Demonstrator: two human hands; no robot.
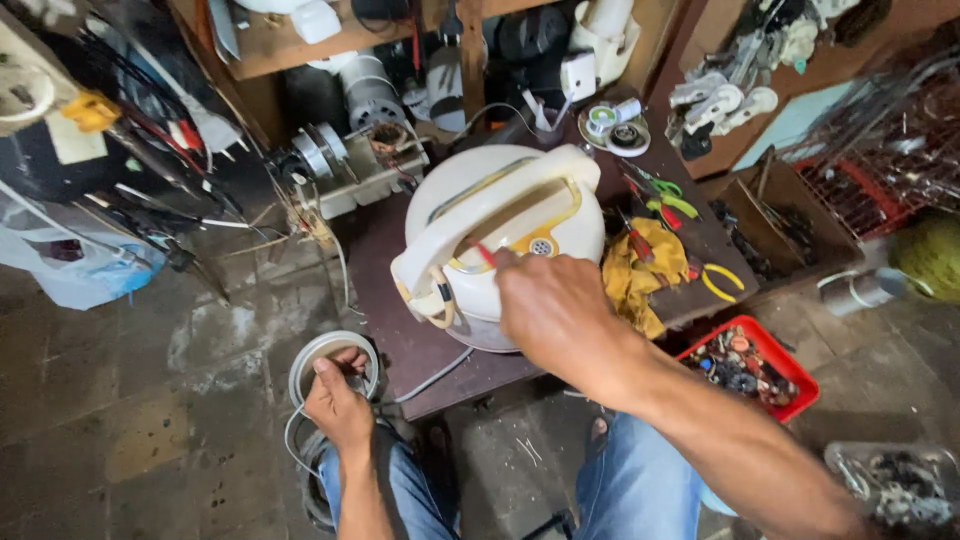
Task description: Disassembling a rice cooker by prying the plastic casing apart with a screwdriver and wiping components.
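1. Head view looks down on a cream rice cooker point(500, 235) sitting on a small dark table point(400, 330), lid swung open toward the person.
2. Right hand point(555, 310) sits over the near rim of the cooker, fingers pinched closed on a thin red-handled tool point(481, 253), probably a screwdriver, with its tip aimed at the lid hinge area.
3. Left hand point(340, 400) is down by the knee, well left of and below the cooker, fingers curled shut around the edge of a white ring-shaped part point(325, 362) with a white cord point(430, 378) trailing toward the cooker.
4. My take on doing this bit well: keep the tool square to whatever it's on, press lightly, and steady the lid so the cooker doesn't slide.
5. A yellow rag point(640, 275), green-handled pliers point(668, 198) and a red tray of small parts point(750, 365) lie to the right of the cooker.
6. Hard to tell: the tool tip is hidden by the knuckles, so no idea if it's on a screw. What the ring actually is stays unclear too, and the clutter behind the cooker is a jumble.
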